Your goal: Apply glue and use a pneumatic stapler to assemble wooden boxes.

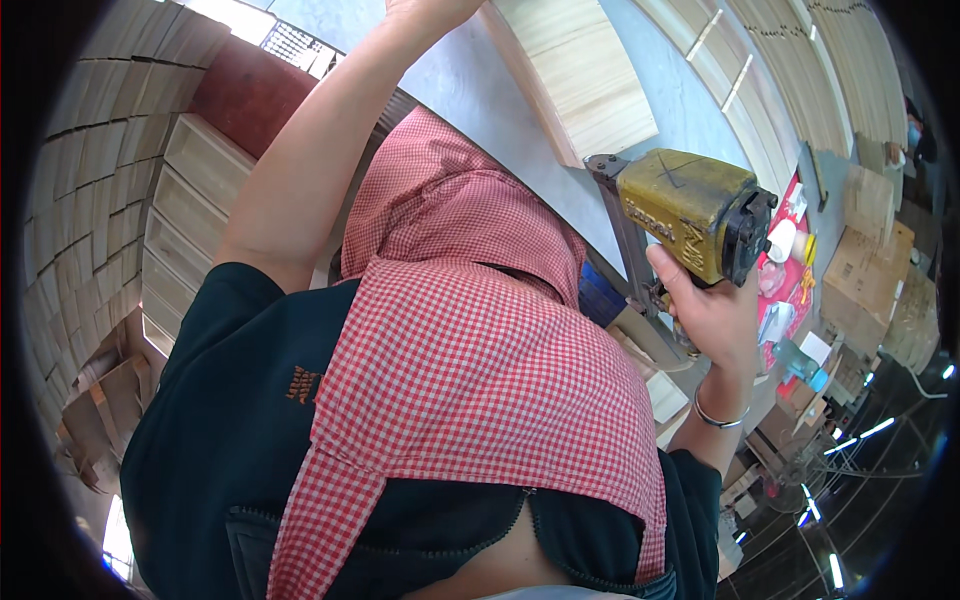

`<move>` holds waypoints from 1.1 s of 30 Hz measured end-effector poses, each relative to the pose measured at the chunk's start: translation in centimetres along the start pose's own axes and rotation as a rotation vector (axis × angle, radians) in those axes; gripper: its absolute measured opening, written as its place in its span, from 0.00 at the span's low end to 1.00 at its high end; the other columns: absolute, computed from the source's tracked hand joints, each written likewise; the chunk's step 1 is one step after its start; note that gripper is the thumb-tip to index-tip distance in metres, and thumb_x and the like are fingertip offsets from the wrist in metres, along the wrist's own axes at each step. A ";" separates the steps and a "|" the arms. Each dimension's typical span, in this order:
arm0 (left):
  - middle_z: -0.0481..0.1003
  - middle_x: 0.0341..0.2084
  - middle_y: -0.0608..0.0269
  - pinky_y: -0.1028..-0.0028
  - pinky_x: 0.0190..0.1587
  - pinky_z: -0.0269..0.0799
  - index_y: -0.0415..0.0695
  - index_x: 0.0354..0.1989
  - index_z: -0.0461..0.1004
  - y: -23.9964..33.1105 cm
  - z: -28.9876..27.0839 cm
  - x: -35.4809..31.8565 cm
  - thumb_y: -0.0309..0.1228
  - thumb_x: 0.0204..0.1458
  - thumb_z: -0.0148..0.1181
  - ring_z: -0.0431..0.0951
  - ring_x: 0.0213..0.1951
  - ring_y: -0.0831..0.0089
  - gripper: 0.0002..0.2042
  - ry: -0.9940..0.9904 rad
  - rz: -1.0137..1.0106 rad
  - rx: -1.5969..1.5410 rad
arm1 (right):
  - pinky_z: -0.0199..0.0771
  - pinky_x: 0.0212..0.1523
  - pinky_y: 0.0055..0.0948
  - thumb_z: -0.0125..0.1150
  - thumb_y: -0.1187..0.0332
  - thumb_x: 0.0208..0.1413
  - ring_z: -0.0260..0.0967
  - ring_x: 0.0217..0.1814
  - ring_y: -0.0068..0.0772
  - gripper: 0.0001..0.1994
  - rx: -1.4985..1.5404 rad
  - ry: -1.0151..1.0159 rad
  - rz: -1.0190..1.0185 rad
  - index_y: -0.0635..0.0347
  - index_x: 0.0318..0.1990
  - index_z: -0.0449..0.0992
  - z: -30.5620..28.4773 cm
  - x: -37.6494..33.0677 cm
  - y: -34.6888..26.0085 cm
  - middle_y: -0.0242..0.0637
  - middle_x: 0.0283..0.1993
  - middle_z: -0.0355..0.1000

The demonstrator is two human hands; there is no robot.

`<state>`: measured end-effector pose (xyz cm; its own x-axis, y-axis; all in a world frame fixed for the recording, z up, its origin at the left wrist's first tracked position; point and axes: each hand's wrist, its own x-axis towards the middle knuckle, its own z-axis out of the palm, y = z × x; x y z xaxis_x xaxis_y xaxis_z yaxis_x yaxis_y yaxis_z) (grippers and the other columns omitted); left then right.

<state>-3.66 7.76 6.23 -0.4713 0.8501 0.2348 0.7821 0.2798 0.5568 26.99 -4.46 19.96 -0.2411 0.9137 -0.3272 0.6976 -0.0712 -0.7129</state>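
My right hand (718, 318) is wrapped round the grip of a worn yellow pneumatic nail gun (675, 205), its thumb lying along the near side. The gun's dark nose is at the near right corner of a pale wooden box or panel piece (585, 80), touching or almost touching it. That wooden piece has a thin side edge and lies on a grey-white worktable (450, 85). At the top edge of the picture, my left hand (432, 8) is beside the far left end of the wood. Its fingers are cut off by the frame, so their grip is hidden.
Wooden boards (790, 70) lie in stacks at the far right. More wooden pieces (100, 190) are piled on the left, beside open wooden trays (190, 215). A clear bottle (798, 362) and small items sit on a red surface at right, near cardboard boxes (865, 285).
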 end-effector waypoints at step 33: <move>0.65 0.60 0.46 0.46 0.63 0.62 0.40 0.64 0.64 -2.8 1.3 3.7 0.53 0.42 0.73 0.66 0.61 0.44 0.43 -0.655 0.503 -0.367 | 0.82 0.35 0.30 0.74 0.70 0.52 0.82 0.39 0.38 0.19 -0.074 0.239 0.105 0.68 0.50 0.76 -2.1 -3.4 2.2 0.46 0.45 0.81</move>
<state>-7.06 10.69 4.49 0.3051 0.9489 0.0810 0.6011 -0.2578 0.7564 30.75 -6.94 20.81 -0.0048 0.9719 -0.2353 0.7601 -0.1493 -0.6324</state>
